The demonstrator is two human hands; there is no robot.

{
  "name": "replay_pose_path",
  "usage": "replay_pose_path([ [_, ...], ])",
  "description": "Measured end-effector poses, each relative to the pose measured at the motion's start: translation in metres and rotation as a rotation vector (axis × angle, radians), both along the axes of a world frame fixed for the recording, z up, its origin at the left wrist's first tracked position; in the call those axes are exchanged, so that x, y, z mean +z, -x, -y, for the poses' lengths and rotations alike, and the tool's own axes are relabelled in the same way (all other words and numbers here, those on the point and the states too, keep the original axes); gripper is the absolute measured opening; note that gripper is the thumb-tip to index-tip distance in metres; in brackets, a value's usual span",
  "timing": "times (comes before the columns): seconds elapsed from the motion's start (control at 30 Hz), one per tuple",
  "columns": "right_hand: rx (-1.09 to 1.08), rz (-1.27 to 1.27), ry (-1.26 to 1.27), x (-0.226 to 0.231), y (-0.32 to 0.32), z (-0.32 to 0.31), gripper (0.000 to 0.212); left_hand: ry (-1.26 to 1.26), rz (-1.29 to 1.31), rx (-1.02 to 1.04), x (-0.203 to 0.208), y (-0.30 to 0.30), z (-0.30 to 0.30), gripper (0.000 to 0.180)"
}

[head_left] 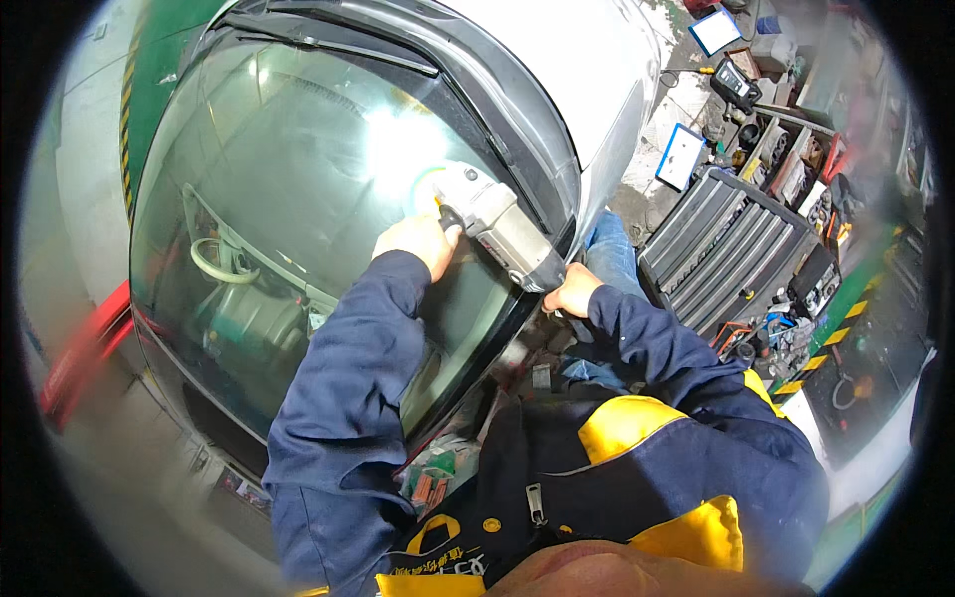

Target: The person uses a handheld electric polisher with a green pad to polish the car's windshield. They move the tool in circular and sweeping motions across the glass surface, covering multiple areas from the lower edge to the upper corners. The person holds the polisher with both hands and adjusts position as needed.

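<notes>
A grey-and-white power polisher (515,237) with a dark rear end lies across the lower right part of a car windshield (298,129). Its pale round pad (426,191) is against or just above the glass, beside a bright patch of reflected light; whether it touches I cannot tell. My left hand (418,242) is closed around the dark side handle near the polisher's head. At the back end of the body, my right hand (574,291) grips the tool, its fingers partly hidden under it. Through the glass a steering wheel (221,261) shows.
Black wiper arms (348,50) run along the windshield's edge below the white hood (557,50). To the right stand a dark ribbed case (731,249), trays of tools (796,154) and a blue-edged clipboard (681,156). A red bar (88,353) is at the far left.
</notes>
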State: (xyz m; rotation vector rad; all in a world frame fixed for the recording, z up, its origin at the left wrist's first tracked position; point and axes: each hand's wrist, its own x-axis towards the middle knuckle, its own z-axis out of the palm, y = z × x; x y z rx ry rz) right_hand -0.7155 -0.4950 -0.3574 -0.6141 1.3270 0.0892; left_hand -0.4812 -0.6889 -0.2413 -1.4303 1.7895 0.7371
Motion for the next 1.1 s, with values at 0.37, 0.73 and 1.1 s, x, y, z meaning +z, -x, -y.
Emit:
replay_pose_path([
  [0.37, -0.042, 0.025, 0.091, -0.017, 0.014, -0.009, 0.056, -0.052, 0.093, -0.039, -0.017, 0.019, 0.002, 0.061],
  [0.73, 0.077, 0.025, 0.116, -0.001, -0.004, 0.004, 0.057, 0.011, 0.203, 0.023, 0.010, 0.003, -0.014, 0.058],
  [1.1, 0.014, -0.049, 0.076, -0.014, 0.018, 0.003, 0.072, 0.015, 0.106, -0.094, -0.027, 0.023, -0.001, 0.061],
])
